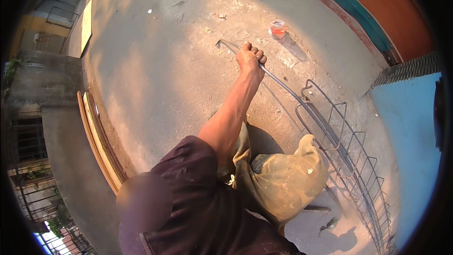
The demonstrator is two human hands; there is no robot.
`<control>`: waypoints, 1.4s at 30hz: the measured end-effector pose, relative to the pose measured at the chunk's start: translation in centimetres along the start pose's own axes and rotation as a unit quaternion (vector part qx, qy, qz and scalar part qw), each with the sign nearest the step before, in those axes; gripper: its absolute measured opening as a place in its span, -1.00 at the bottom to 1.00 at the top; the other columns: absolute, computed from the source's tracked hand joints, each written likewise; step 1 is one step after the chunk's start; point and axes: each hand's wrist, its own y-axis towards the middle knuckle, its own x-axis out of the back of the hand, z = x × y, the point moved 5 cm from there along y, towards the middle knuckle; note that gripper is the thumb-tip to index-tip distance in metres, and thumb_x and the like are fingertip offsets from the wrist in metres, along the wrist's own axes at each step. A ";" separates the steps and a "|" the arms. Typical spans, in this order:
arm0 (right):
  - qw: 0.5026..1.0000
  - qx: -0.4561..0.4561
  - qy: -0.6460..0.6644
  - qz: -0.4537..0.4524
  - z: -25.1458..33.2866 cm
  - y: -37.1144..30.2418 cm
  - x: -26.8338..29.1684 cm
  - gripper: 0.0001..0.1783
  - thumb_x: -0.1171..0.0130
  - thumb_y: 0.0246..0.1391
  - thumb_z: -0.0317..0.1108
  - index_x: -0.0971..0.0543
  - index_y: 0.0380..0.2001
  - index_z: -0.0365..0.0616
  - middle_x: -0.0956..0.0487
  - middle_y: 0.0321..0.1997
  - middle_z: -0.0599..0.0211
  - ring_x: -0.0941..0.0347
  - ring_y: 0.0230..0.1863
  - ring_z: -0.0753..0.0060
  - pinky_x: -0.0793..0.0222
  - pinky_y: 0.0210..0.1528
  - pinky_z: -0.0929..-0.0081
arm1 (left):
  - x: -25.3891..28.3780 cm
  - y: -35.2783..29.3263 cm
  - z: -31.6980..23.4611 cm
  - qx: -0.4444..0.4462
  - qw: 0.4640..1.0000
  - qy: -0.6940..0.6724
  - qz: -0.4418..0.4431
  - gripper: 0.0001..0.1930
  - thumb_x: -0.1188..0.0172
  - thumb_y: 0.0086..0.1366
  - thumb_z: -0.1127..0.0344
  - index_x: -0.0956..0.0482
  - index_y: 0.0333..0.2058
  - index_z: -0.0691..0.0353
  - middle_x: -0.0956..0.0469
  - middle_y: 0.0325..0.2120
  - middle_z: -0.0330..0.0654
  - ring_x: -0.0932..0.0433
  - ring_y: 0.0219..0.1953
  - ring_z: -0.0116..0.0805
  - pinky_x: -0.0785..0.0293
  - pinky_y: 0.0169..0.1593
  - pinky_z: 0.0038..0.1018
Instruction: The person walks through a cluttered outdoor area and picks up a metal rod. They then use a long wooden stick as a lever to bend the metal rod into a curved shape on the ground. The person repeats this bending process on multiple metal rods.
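Observation:
My left arm, in a dark short sleeve, reaches forward, and my left hand [251,58] is closed around a long steel bar [284,84]. The bar's far end is bent into a small hook beyond my fist. Toward the right it curves down to a long cage of bars and bent wire loops [347,150] lying on the ground. My bent knee in yellow-brown trousers [289,179] is beside the cage and hides part of it. My right hand does not show.
A clear plastic tub with red contents [278,29] stands on the concrete ground [155,80] past my hand. Long wooden boards [101,144] lie along the left wall. At right is a blue panel [406,160]. A small dark object [331,223] lies near my knee.

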 end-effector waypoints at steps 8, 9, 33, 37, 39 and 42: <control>0.993 -0.080 0.082 0.042 8.1 -9.7 20.5 -0.75 -0.20 -0.16 -0.32 -0.38 -0.65 -0.23 -0.23 -0.71 0.50 -0.17 -0.73 0.45 -0.10 -0.65 0.30 | -1.5 -6.8 2.2 0.073 0.968 0.196 -0.135 -0.92 0.11 0.44 0.36 -0.24 -0.30 0.14 -0.21 -0.63 -0.38 -0.18 -0.67 -0.54 -0.24 -0.61 -0.48; 0.995 -0.058 0.028 0.072 9.4 -10.8 23.2 -0.75 -0.20 -0.16 -0.30 -0.40 -0.62 -0.24 -0.27 -0.69 0.45 -0.21 -0.71 0.42 -0.14 -0.63 0.29 | -1.9 -6.9 1.6 0.108 0.973 0.157 -0.134 -0.91 0.13 0.45 0.36 -0.24 -0.30 0.14 -0.19 -0.63 -0.39 -0.17 -0.66 -0.55 -0.26 -0.61 -0.48; 0.650 0.340 -0.627 0.262 78.9 -66.1 23.5 -0.23 -0.16 -0.01 -0.33 -0.23 0.30 -0.26 -0.53 0.06 -0.13 -0.47 0.06 0.09 -0.32 0.13 0.33 | -1.7 -5.6 3.7 0.308 0.925 0.086 -0.204 -0.61 0.09 0.44 -0.03 -0.41 -0.15 0.23 -0.25 -0.68 -0.34 -0.21 -0.72 -0.49 -0.26 -0.64 -0.44; 0.508 0.377 -0.726 0.269 84.5 -69.6 14.2 -0.15 -0.16 0.01 -0.21 -0.14 0.33 -0.34 -0.40 0.19 -0.32 -0.32 0.27 -0.13 -0.18 0.31 0.29 | -2.2 -4.6 6.8 0.328 0.915 0.124 -0.198 -0.46 0.09 0.41 -0.09 -0.45 -0.16 0.41 -0.50 -0.53 0.01 -0.52 -0.56 -0.14 -0.49 -0.45 -0.16; 0.442 0.408 -0.754 0.265 86.0 -69.5 10.7 -0.14 -0.16 0.02 -0.18 -0.13 0.33 -0.37 -0.38 0.21 -0.33 -0.31 0.29 -0.11 -0.17 0.33 0.29 | -2.8 -4.1 6.7 0.302 0.920 0.164 -0.186 -0.43 0.10 0.41 -0.09 -0.47 -0.18 0.46 -0.53 -0.39 0.20 -0.56 -0.37 0.07 -0.49 -0.25 -0.10; 0.329 0.418 -0.782 0.325 88.4 -71.5 5.4 -0.25 -0.12 0.02 -0.19 -0.26 0.24 -0.40 -0.53 -0.12 -0.07 -0.47 -0.04 0.13 -0.36 0.01 0.35 | -3.3 -3.1 6.8 0.292 0.916 0.191 -0.199 -0.38 0.11 0.39 -0.11 -0.49 -0.14 0.51 -0.50 -0.18 0.39 -0.50 -0.08 0.27 -0.39 0.03 -0.10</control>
